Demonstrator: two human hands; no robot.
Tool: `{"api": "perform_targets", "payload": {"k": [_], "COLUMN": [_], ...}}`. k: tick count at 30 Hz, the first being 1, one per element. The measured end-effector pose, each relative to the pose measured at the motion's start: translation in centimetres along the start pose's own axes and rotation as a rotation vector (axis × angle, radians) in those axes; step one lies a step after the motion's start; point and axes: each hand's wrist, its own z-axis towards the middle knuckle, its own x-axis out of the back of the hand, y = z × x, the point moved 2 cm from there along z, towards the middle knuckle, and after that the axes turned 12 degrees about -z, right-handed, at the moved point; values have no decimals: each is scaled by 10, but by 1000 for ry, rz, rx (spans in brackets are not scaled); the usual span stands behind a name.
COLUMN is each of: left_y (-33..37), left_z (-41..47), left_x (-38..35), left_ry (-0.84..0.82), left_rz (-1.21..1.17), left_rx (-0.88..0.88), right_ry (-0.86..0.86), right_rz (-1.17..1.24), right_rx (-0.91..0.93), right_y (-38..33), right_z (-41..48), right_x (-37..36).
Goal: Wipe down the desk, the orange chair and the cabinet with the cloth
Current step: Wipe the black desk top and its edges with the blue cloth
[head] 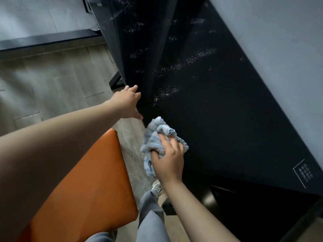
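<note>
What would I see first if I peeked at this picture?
Probably the bright orange chair at the lower left, the only strong colour here. Next, the fluffy blue cloth bunched in the right hand at the near edge of the big black desk. Farther along the desk, whitish speckled streaks stand out, and the left hand rests on its edge.

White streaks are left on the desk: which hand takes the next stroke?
Right. The right hand grips the cloth at the near edge of the desk, with the white streaks just ahead. The left hand holds nothing and lies along the desk edge.
</note>
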Motion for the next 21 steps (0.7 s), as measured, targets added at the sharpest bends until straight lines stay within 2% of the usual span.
{"api": "perform_targets", "payload": {"k": [3, 7, 12, 21], "left_y": [-10, -28, -40, -32], "left_z": [-29, -82, -146, -235], "left_x": [2, -3, -5, -1], "left_ry": [56, 61, 51, 97], "left_rz": [-69, -137, -227, -336], "left_rx": [-23, 50, 115, 75], "right_ry": [-26, -40, -18, 131], "right_rz": [79, 223, 194, 198], "right_rx": [19, 17, 13, -49], "right_y": [-12, -34, -46, -53], "right_z": [-9, -28, -45, -84], "right_x": [0, 6, 22, 72]}}
